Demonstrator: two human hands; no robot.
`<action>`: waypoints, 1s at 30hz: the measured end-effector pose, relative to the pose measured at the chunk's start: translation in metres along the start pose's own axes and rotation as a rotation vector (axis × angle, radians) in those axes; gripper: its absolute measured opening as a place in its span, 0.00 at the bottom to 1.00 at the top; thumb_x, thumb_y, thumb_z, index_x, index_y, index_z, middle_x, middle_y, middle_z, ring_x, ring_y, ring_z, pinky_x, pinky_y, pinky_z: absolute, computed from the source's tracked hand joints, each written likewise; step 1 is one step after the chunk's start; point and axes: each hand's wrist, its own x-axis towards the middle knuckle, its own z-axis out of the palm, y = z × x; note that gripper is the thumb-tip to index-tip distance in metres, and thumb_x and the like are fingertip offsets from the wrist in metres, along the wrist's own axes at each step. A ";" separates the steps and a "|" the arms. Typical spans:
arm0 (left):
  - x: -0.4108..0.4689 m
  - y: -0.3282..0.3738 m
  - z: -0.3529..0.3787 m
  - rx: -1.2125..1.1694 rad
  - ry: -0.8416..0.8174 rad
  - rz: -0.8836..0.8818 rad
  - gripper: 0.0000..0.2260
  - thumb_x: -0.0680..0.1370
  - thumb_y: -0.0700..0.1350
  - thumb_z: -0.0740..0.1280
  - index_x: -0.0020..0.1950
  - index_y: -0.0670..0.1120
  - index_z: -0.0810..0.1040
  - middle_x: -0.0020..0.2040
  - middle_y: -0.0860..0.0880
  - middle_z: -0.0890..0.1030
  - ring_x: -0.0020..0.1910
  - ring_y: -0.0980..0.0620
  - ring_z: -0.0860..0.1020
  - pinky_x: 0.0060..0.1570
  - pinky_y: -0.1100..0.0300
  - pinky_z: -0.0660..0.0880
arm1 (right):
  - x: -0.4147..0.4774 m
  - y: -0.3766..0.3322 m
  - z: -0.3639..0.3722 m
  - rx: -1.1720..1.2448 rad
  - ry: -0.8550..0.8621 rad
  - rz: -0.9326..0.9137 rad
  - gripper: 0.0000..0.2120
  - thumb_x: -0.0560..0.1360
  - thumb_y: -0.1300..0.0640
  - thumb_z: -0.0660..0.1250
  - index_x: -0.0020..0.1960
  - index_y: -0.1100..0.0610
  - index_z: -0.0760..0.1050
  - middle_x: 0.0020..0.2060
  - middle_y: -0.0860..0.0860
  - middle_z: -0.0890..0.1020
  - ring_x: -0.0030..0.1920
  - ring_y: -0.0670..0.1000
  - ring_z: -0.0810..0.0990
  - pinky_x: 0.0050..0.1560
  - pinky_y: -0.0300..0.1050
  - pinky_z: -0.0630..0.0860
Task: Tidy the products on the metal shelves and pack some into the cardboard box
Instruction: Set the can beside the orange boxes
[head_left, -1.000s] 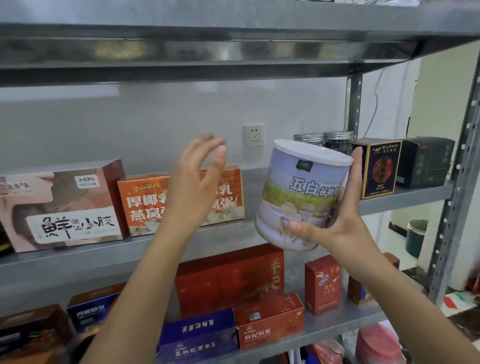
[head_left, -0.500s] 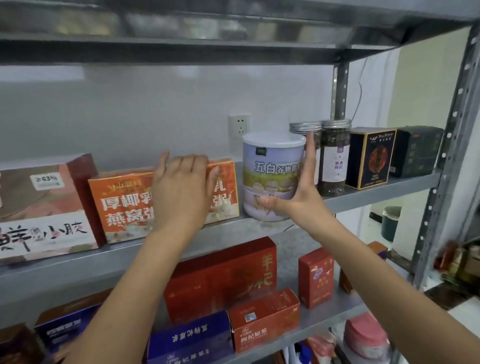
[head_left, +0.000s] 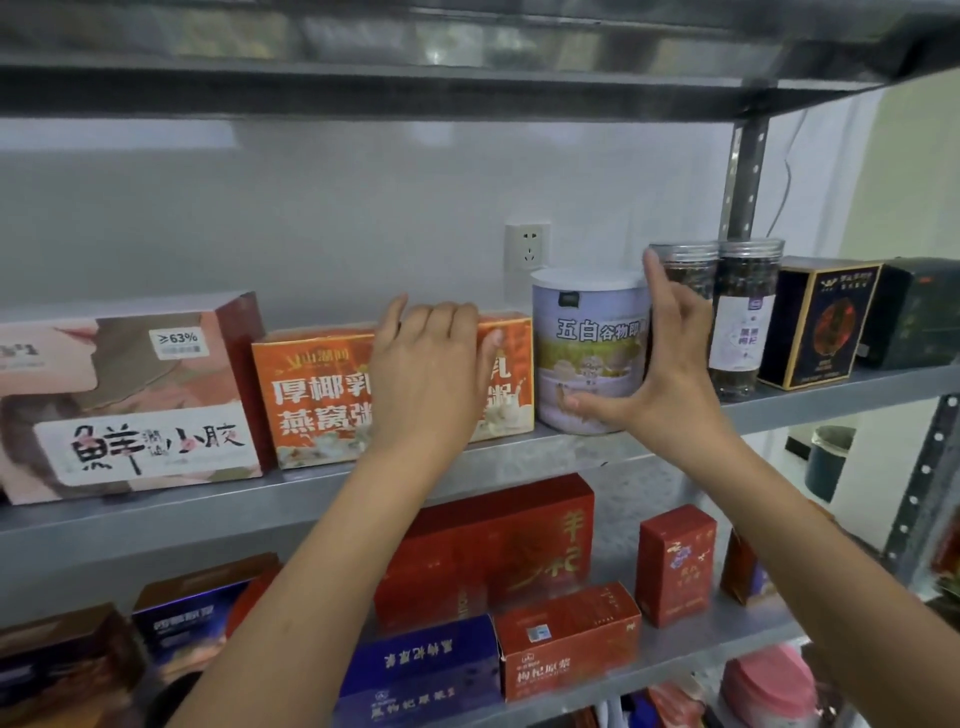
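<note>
- Just right of centre on the middle shelf (head_left: 208, 514) stands the tin (head_left: 589, 353), a smooth round cylinder with a pale lilac printed label and a flat white lid.
- Its long axis is vertical: lid up, base flat on the metal, printed front facing the camera. Whether its left side touches the orange box (head_left: 317, 395) or only stands just beside it, I cannot tell.
- Right hand (head_left: 670, 374): fingers straight and together, pointing up along the tin's right side, between it and the near jar (head_left: 685, 270). The thumb stretches wide across the tin's lower front.
- Left hand (head_left: 431, 379): palm against the orange box's glossy front, fingers bent over its top edge, thumb spread on the face. This box is a cardboard block lying long side across the shelf.
- Pink box (head_left: 130, 405): larger, printed card, just beside the orange one on the left.
- Both jars are clear with ribbed lids and dark contents, upright; the far jar (head_left: 743, 312) carries a pale label.
- Black box (head_left: 818, 322) with gold edging and green box (head_left: 914, 312) follow to the right.
- Shelving is dull grey sheet metal with a perforated post (head_left: 743, 182).
- Lower shelf (head_left: 737, 631): red carton (head_left: 498, 545) and blue carton (head_left: 421, 670), among others.
</note>
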 end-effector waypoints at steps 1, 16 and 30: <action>0.000 0.000 0.000 0.008 0.002 0.003 0.23 0.81 0.54 0.52 0.54 0.42 0.82 0.47 0.45 0.85 0.47 0.44 0.81 0.66 0.48 0.69 | 0.001 -0.005 -0.003 -0.117 0.056 -0.053 0.54 0.61 0.39 0.77 0.77 0.42 0.48 0.70 0.55 0.57 0.71 0.49 0.57 0.66 0.35 0.61; 0.002 0.000 -0.011 -0.030 -0.163 -0.006 0.23 0.81 0.54 0.51 0.60 0.43 0.80 0.54 0.45 0.84 0.55 0.44 0.80 0.71 0.47 0.63 | 0.042 0.007 -0.015 -0.342 -0.011 -0.249 0.26 0.74 0.39 0.59 0.61 0.56 0.76 0.57 0.54 0.80 0.61 0.57 0.75 0.74 0.56 0.49; 0.009 0.005 -0.025 -0.029 -0.350 -0.087 0.18 0.84 0.52 0.53 0.72 0.48 0.69 0.69 0.50 0.75 0.70 0.49 0.70 0.75 0.55 0.49 | 0.063 -0.013 -0.024 -0.649 -0.131 -0.360 0.23 0.75 0.37 0.62 0.56 0.56 0.73 0.49 0.53 0.81 0.54 0.56 0.79 0.75 0.51 0.43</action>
